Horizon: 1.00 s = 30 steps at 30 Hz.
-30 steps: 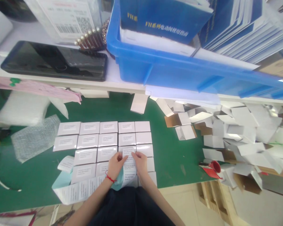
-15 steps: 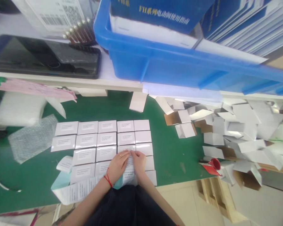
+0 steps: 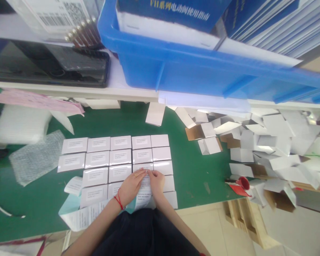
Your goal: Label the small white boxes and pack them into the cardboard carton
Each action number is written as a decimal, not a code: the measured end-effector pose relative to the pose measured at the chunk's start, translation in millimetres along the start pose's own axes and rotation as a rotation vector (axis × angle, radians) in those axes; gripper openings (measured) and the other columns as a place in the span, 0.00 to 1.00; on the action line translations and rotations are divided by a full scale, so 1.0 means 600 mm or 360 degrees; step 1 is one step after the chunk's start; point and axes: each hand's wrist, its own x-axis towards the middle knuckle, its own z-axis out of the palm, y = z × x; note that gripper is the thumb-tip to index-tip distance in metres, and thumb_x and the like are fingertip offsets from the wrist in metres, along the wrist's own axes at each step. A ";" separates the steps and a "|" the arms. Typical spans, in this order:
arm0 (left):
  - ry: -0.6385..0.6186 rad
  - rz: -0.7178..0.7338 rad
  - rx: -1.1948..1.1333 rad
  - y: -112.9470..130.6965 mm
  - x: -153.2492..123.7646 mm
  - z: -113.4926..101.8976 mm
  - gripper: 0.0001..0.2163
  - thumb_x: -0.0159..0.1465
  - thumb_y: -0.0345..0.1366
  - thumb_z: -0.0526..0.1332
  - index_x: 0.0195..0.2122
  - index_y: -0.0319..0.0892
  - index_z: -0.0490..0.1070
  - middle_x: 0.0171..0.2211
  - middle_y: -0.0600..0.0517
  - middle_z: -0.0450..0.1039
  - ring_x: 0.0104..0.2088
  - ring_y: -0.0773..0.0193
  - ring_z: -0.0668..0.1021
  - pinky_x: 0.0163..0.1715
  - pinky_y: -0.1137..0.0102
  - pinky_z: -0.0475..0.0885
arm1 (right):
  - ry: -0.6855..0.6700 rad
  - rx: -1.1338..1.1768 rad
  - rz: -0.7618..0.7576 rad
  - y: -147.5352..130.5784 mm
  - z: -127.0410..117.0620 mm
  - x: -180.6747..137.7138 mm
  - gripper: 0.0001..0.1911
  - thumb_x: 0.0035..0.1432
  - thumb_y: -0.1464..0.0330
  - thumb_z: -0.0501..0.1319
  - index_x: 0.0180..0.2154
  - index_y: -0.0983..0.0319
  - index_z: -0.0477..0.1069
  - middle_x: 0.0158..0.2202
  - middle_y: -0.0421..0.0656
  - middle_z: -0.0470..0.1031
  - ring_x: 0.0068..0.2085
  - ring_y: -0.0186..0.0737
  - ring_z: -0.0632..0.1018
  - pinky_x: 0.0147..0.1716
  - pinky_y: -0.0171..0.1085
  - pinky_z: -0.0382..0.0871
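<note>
Several small white boxes (image 3: 96,176) lie side by side in rows on the green tabletop. Most carry a printed white label, while boxes in the right column (image 3: 161,154) look plain. My left hand (image 3: 133,185) and my right hand (image 3: 156,182) meet over a box in the fourth column, fingers closed and fingertips nearly touching. Between them they pinch the top of a printed label strip (image 3: 144,193). The strip, with its pale blue-green backing (image 3: 70,204), passes beneath my left forearm and curls at the left. My fingers hide the exact grip.
Unfolded white cartons (image 3: 272,142) are heaped at the right, with a red tape roll (image 3: 244,183) nearby. Bubble wrap (image 3: 38,156) lies left. Above, a shelf edge (image 3: 138,93) bears a blue bin (image 3: 202,73) of booklets and a dark-screened device (image 3: 48,64).
The camera view has shifted slightly. Both hands stay at the same box, with the left wrist edging a little to the left.
</note>
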 end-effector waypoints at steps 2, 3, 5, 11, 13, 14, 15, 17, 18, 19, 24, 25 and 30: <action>-0.0006 0.0006 0.0024 -0.001 -0.001 0.001 0.20 0.68 0.25 0.48 0.58 0.38 0.68 0.59 0.44 0.71 0.62 0.59 0.70 0.61 0.56 0.69 | -0.0003 0.0002 -0.0004 -0.002 -0.001 0.000 0.18 0.54 0.57 0.59 0.23 0.64 0.76 0.24 0.45 0.79 0.26 0.41 0.74 0.28 0.36 0.63; -0.0010 0.0009 0.0037 -0.001 -0.001 0.002 0.20 0.68 0.25 0.48 0.58 0.38 0.68 0.59 0.43 0.71 0.62 0.59 0.70 0.61 0.56 0.69 | 0.0000 0.0001 -0.0011 -0.003 -0.001 0.000 0.18 0.54 0.57 0.59 0.23 0.64 0.76 0.24 0.45 0.79 0.26 0.41 0.74 0.28 0.36 0.63; -0.0011 0.0014 0.0061 -0.002 -0.002 0.003 0.20 0.67 0.25 0.48 0.59 0.38 0.68 0.59 0.43 0.71 0.62 0.59 0.69 0.61 0.56 0.69 | 0.0002 -0.0012 -0.0024 -0.004 -0.002 0.000 0.17 0.54 0.58 0.59 0.22 0.64 0.76 0.23 0.45 0.78 0.25 0.40 0.73 0.27 0.36 0.62; -0.0022 0.0002 0.0056 -0.001 -0.006 0.006 0.21 0.67 0.25 0.48 0.59 0.38 0.67 0.59 0.44 0.71 0.62 0.59 0.69 0.61 0.56 0.69 | -0.0007 -0.0011 -0.0032 -0.002 -0.004 -0.001 0.17 0.54 0.58 0.60 0.22 0.63 0.76 0.23 0.44 0.78 0.26 0.40 0.73 0.27 0.36 0.63; -0.0020 -0.0006 0.0045 0.001 -0.007 0.007 0.21 0.67 0.25 0.48 0.59 0.40 0.67 0.59 0.44 0.71 0.63 0.59 0.69 0.62 0.56 0.68 | -0.0013 0.0002 -0.0033 -0.001 -0.003 -0.001 0.17 0.54 0.58 0.59 0.23 0.63 0.76 0.24 0.45 0.78 0.27 0.41 0.74 0.28 0.35 0.63; -0.0018 -0.0010 0.0040 0.001 -0.008 0.007 0.21 0.67 0.25 0.48 0.60 0.40 0.67 0.60 0.45 0.70 0.63 0.60 0.69 0.62 0.56 0.68 | -0.0014 0.0001 -0.0034 -0.001 -0.003 -0.001 0.17 0.54 0.58 0.59 0.23 0.63 0.76 0.24 0.45 0.79 0.27 0.41 0.74 0.28 0.35 0.64; -0.0017 -0.0012 0.0038 0.002 -0.008 0.007 0.21 0.68 0.25 0.48 0.60 0.41 0.67 0.60 0.45 0.70 0.63 0.60 0.69 0.62 0.56 0.68 | -0.0011 -0.0003 -0.0035 -0.001 -0.003 -0.001 0.17 0.54 0.58 0.59 0.23 0.63 0.76 0.24 0.45 0.79 0.27 0.41 0.74 0.28 0.35 0.64; -0.0018 -0.0022 0.0048 0.003 -0.008 0.007 0.20 0.68 0.26 0.48 0.59 0.39 0.67 0.59 0.44 0.71 0.63 0.59 0.69 0.62 0.56 0.68 | -0.0009 -0.0015 -0.0040 -0.001 -0.002 0.000 0.17 0.54 0.58 0.59 0.23 0.63 0.76 0.24 0.45 0.79 0.27 0.41 0.74 0.29 0.35 0.64; -0.0022 -0.0026 0.0058 0.004 -0.008 0.006 0.20 0.68 0.25 0.48 0.59 0.38 0.67 0.59 0.44 0.71 0.63 0.59 0.69 0.62 0.56 0.68 | -0.0009 -0.0023 -0.0041 -0.001 -0.002 0.000 0.17 0.54 0.58 0.59 0.23 0.63 0.76 0.24 0.45 0.79 0.27 0.41 0.74 0.28 0.35 0.64; -0.0027 -0.0030 0.0068 0.005 -0.007 0.006 0.20 0.68 0.25 0.48 0.58 0.38 0.68 0.59 0.43 0.71 0.62 0.59 0.69 0.61 0.56 0.69 | -0.0009 -0.0029 -0.0044 -0.001 -0.002 0.000 0.17 0.54 0.58 0.59 0.23 0.63 0.76 0.24 0.45 0.79 0.27 0.41 0.74 0.28 0.36 0.64; -0.0047 -0.0011 0.0045 0.009 0.003 0.005 0.21 0.67 0.24 0.48 0.59 0.39 0.66 0.60 0.44 0.70 0.63 0.61 0.69 0.62 0.58 0.68 | 0.0020 -0.0025 -0.0073 -0.001 -0.003 0.001 0.17 0.53 0.59 0.59 0.23 0.64 0.76 0.24 0.45 0.79 0.26 0.40 0.74 0.28 0.35 0.63; -0.0044 -0.0007 0.0036 0.010 0.007 0.005 0.22 0.66 0.23 0.48 0.60 0.39 0.65 0.60 0.44 0.70 0.63 0.61 0.69 0.62 0.58 0.68 | 0.0025 -0.0029 -0.0081 -0.001 -0.003 0.001 0.17 0.53 0.59 0.59 0.22 0.63 0.76 0.23 0.45 0.79 0.26 0.40 0.74 0.27 0.35 0.63; -0.0072 0.0071 0.0000 0.010 0.025 0.010 0.24 0.64 0.22 0.48 0.61 0.39 0.64 0.61 0.43 0.69 0.63 0.60 0.69 0.62 0.57 0.68 | -0.0011 -0.0080 -0.0112 -0.007 -0.007 0.000 0.17 0.53 0.61 0.56 0.19 0.63 0.71 0.19 0.40 0.74 0.23 0.37 0.69 0.24 0.35 0.57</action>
